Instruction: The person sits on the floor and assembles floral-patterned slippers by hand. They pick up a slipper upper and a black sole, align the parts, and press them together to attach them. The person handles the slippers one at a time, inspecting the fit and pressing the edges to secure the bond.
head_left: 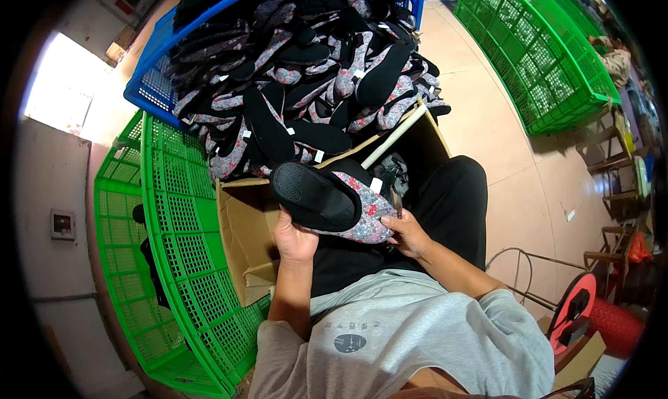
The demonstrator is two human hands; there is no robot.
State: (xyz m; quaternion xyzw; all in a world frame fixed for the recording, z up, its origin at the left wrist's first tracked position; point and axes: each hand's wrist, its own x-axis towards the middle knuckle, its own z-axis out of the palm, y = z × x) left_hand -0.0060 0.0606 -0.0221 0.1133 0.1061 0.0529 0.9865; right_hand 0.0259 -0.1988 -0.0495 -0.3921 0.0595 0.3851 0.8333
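Observation:
Above my lap I hold a slipper [316,197] with its black sole turned up and grey floral fabric with red flowers at its right side. My left hand [296,237] is closed on its lower left edge, by the sole. Gripping the floral end is my right hand [408,233], thumb on the fabric. A small dark thing shows by the right fingertips, too unclear to name. A white tag [376,185] sticks up from the slipper's upper edge. Just beyond it rises a big pile of similar slippers [299,79], black-soled and floral, many with white tags.
Behind the pile stands a blue crate [154,86]. Green plastic crates stand at my left [188,239] and far right [532,58]. An opened cardboard box [243,239] with a pale rod [395,136] across it lies before my knees. A red reel [572,312] is at lower right.

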